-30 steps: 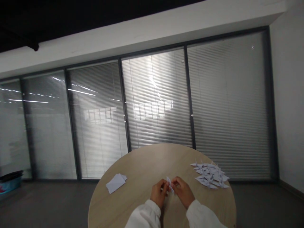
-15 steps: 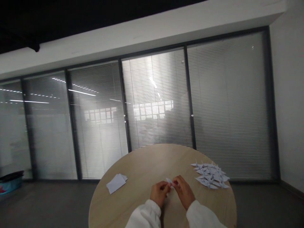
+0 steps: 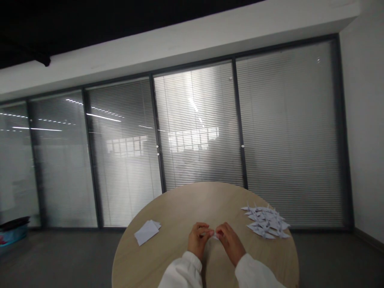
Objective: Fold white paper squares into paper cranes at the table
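My left hand (image 3: 198, 241) and my right hand (image 3: 231, 243) meet over the near part of a round wooden table (image 3: 180, 208). Both pinch a small folded white paper piece (image 3: 213, 235) between their fingertips; only a sliver of it shows. White sleeves cover both wrists. To the right lies a pile of several folded white paper shapes (image 3: 266, 222). To the left rests a small stack of flat white paper sheets (image 3: 147, 231).
Behind the table runs a glass wall with closed blinds and dark frames (image 3: 240, 128). Grey carpet (image 3: 60, 256) surrounds the table. A blue bin (image 3: 13, 233) stands at the far left by the wall.
The folded paper stood upright between my fingers a second ago; now it is lowered and mostly hidden as my fingertips have closed together over it.
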A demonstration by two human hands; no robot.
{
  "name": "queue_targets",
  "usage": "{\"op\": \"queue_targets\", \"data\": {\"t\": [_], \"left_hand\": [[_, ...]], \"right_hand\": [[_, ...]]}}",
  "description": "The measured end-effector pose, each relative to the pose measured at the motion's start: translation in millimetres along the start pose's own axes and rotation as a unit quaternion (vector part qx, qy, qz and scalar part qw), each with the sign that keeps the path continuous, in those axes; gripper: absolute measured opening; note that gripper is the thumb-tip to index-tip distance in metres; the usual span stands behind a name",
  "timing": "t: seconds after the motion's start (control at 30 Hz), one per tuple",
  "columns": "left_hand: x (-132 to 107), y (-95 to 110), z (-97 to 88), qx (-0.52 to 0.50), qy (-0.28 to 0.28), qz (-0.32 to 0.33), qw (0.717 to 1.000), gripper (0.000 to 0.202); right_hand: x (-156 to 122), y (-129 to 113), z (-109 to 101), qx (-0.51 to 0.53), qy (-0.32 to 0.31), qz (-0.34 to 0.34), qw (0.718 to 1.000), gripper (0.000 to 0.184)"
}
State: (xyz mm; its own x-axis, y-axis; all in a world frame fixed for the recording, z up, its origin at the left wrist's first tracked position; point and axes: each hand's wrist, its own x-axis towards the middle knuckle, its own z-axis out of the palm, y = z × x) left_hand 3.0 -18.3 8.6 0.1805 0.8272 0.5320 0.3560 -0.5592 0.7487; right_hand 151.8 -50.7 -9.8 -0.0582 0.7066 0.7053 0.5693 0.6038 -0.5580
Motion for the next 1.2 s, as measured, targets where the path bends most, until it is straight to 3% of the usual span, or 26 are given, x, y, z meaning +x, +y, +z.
{"op": "queue_targets", "data": {"t": [0.27,0.43,0.63,0.9,1.0,1.2], "left_hand": [[0,1,2.5,-0.073,-0.003,-0.021,0.997,0.024],[-2,8,6.7,-0.165,-0.034,-0.048,0.985,0.029],[-1,11,5.1,-0.3,-0.097,-0.119,0.941,0.037],[-1,9,7.4,-0.301,-0.104,-0.083,0.944,0.038],[-2,11,7.5,-0.291,-0.09,-0.095,0.948,0.035],[0,10,8.4,-0.258,-0.033,-0.105,0.96,0.031]], "right_hand": [[1,-8,-5,0.045,-0.003,0.028,0.999,0.02],[3,-6,-5,0.115,0.001,0.07,0.991,0.025],[7,0,-6,0.269,-0.025,0.139,0.953,0.031],[6,4,0,0.373,-0.054,0.205,0.904,0.036],[6,2,1,0.362,-0.041,0.193,0.911,0.034],[5,-5,-4,0.224,-0.014,0.137,0.965,0.028]]}}
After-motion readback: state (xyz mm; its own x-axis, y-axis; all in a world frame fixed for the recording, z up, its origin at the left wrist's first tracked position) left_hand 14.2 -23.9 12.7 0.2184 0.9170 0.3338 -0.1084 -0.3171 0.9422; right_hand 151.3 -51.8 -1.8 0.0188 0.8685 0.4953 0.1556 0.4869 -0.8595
